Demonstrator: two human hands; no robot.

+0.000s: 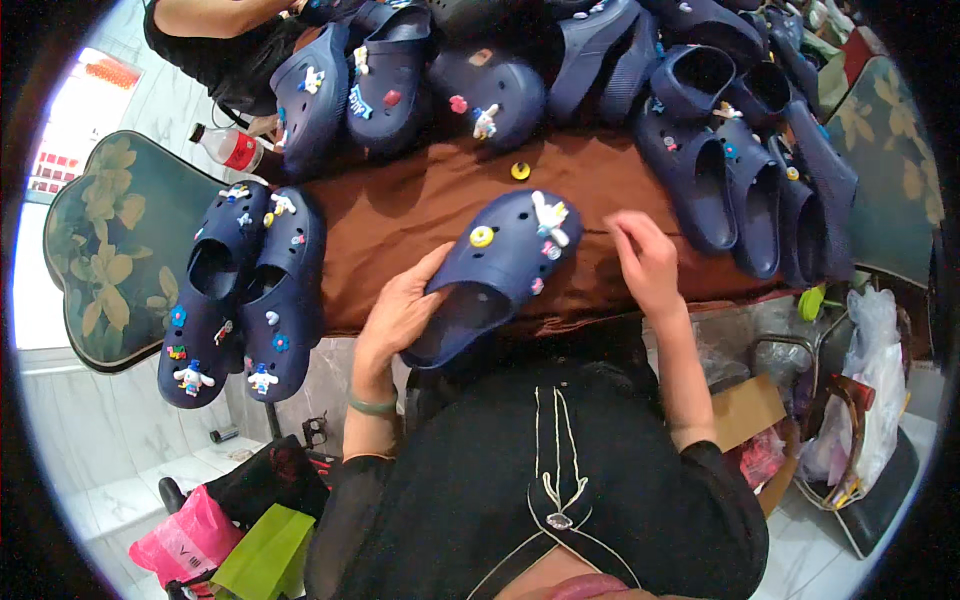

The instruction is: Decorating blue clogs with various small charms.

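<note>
My left hand (395,310) grips a dark navy clog (470,270) by its open heel end, with fingers inside it. The clog is tilted over the table, toe pointing away to the right. On its upper sit a yellow ring-shaped charm (481,237), a white character charm (550,217) and small pink ones near the edge. To the right of the clog, apart from it, my right hand (645,260) has its fingertips drawn together. Anything between those fingers is too small to make out. Beyond the toe a round yellow charm (520,171) lies on the brown cloth (400,200).
A pair of decorated navy clogs (240,290) stands at the left; several more (720,170) are heaped right and along the far side. A red-labelled bottle (228,147) lies near another person's arm (215,14). Bags (185,535) and an open cardboard box (750,412) sit below table level.
</note>
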